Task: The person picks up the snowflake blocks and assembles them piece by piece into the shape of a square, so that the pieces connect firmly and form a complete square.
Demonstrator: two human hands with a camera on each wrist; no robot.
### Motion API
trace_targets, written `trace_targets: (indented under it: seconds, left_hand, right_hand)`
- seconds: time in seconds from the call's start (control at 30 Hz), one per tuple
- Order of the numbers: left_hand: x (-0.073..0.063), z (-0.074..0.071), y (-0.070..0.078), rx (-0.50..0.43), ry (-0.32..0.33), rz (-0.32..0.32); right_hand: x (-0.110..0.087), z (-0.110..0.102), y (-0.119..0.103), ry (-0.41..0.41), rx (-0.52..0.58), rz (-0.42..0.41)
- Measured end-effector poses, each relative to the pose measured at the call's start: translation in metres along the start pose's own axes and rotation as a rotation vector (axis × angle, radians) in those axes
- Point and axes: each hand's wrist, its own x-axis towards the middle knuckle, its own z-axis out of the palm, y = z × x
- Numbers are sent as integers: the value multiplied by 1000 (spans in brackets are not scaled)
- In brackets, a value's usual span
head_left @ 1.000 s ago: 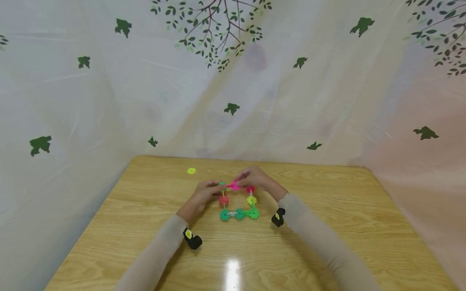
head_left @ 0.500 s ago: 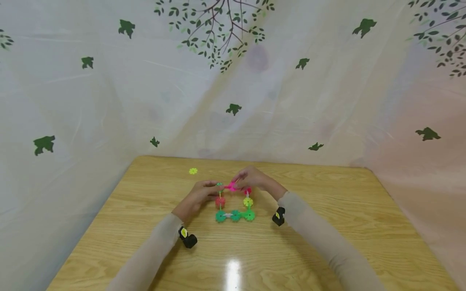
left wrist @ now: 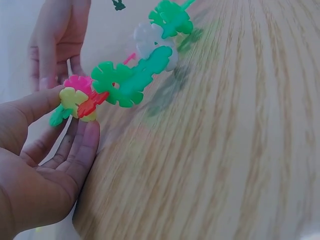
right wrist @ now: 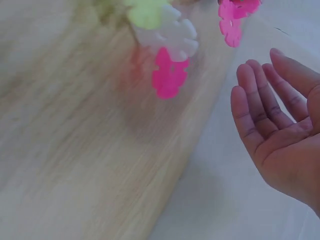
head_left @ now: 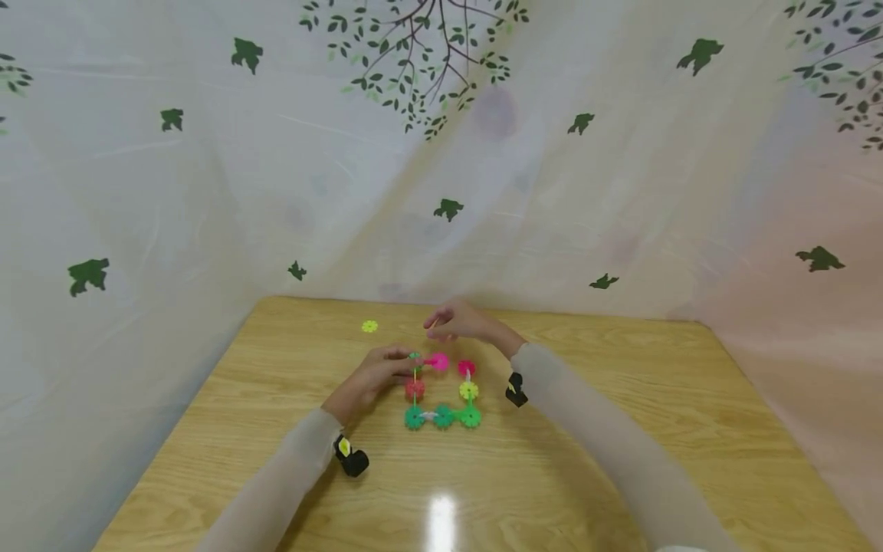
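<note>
A chain of interlocking plastic flower discs lies in a near-square outline on the table, with teal green discs (head_left: 443,417) along its near side. My left hand (head_left: 375,376) pinches the chain's far left corner between thumb and fingers, at a green disc (head_left: 415,362). The left wrist view shows a yellow disc (left wrist: 75,97) right at those fingertips. From that corner a bright pink disc (head_left: 440,362) sticks out to the right, with a gap before the red-pink disc (head_left: 467,368). Beyond the pink disc, my right hand (head_left: 457,320) hovers with relaxed fingers, holding nothing.
A loose yellow flower disc (head_left: 369,326) lies near the back edge of the wooden table (head_left: 586,475). Behind the table hangs a pale cloth (head_left: 345,192) printed with leaves and birds.
My right hand has let go of the pink disc and moved away toward the back of the table. My left hand keeps its pinch on the corner.
</note>
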Motion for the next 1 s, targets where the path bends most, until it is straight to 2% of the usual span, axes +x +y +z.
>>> trace_targets:
  seconds: [0.17, 0.37, 0.53, 0.7, 1.0]
  left_hand:
    - [0, -1, -2, -9, -16, 7]
    - [1, -2, -2, -21, -24, 18]
    - [1, -3, -3, -20, -55, 33]
    - [0, -5, -5, -19, -68, 41]
    - [2, -7, -8, -14, -64, 46]
  right_hand:
    - [26, 4, -6, -25, -70, -48]
    - [54, 9, -15, -60, -206, -134]
    - [75, 13, -18, -95, -292, -188]
    - [90, 18, -24, -135, -322, -191]
    - [108, 30, -24, -197, -363, -126]
